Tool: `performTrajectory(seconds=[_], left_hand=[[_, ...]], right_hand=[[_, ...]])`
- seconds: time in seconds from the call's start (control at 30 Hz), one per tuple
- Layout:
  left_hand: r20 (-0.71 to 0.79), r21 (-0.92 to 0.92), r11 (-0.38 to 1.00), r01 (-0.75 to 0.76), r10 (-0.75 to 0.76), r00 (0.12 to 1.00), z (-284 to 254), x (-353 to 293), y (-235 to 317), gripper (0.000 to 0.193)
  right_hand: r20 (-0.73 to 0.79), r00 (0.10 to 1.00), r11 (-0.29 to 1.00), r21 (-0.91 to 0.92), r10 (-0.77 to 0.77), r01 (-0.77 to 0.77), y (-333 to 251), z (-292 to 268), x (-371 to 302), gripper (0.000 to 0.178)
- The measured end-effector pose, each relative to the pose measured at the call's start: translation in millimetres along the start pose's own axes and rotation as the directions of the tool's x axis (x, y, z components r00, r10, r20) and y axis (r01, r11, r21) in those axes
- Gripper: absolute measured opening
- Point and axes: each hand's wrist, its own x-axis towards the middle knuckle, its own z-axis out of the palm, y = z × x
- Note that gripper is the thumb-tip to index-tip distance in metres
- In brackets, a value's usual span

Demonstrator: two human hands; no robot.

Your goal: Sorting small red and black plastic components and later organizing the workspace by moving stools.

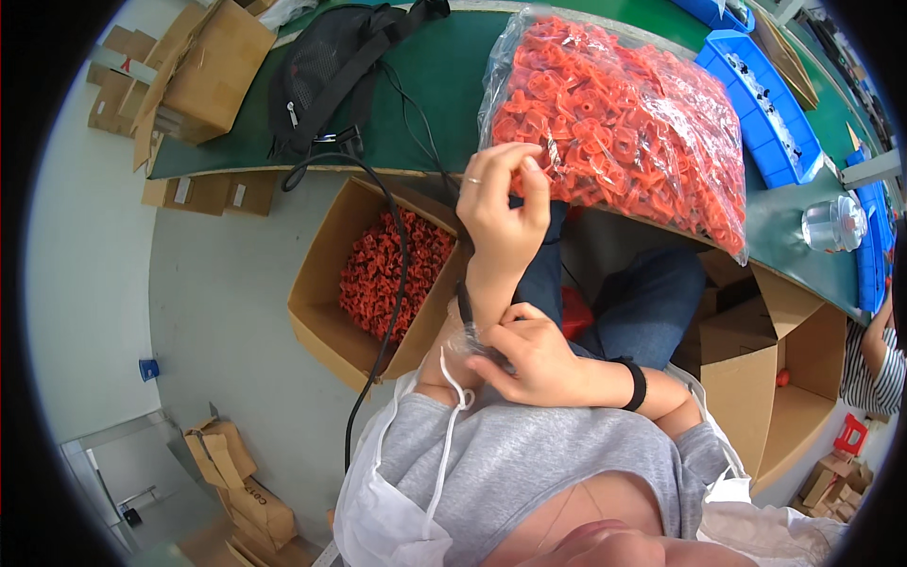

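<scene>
My left hand [505, 208] is raised in front of a clear plastic bag [614, 123] full of small red plastic parts. Its fingers are loosely bent, a ring is on one of them, and nothing shows between them. Across my left forearm lies my right hand [534, 359], with its fingers curled at the wrist. There it grips a black band [464, 304], and something clear and shiny [463, 340] shows beside the fingertips. Part of the band is hidden by the hand. A black wristband [635, 385] circles my right wrist.
An open carton [321, 312] of red parts stands below the green table [217, 156], with a black cable [402, 255] hanging across it. A black bag [316, 80], a blue bin [756, 104] and a clear jar [831, 225] sit on the table. Another carton [742, 406] is at right.
</scene>
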Motion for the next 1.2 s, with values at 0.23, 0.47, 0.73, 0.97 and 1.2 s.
performTrajectory(seconds=[0.23,0.47,0.73,0.97,1.2], left_hand=[[0.127,-0.049,0.896,-0.442,0.445,0.887,33.4,-22.2,-1.6,0.012],[0.156,-0.463,0.806,0.369,-0.336,0.929,-4.6,21.8,2.0,0.008],[0.718,-0.681,-0.531,0.505,-0.345,0.605,-39.6,46.0,1.4,0.018],[0.824,-0.298,-0.871,0.390,-0.029,0.566,-29.0,40.6,2.9,0.017],[0.603,-0.797,-0.391,0.461,-0.466,0.647,-30.6,40.2,-3.1,0.016]], right_hand=[[0.190,0.981,0.857,-0.501,-0.029,0.123,-6.0,42.8,17.3,0.011],[0.084,0.996,0.984,-0.170,-0.032,0.046,9.9,12.7,-10.4,0.016],[-0.132,0.980,0.937,0.336,0.151,-0.099,52.2,-27.3,-23.2,0.052],[0.247,0.962,0.603,0.752,0.119,-0.268,74.2,-5.8,0.6,0.088],[0.329,0.895,0.366,0.827,0.302,-0.428,78.9,0.1,1.5,0.038]])
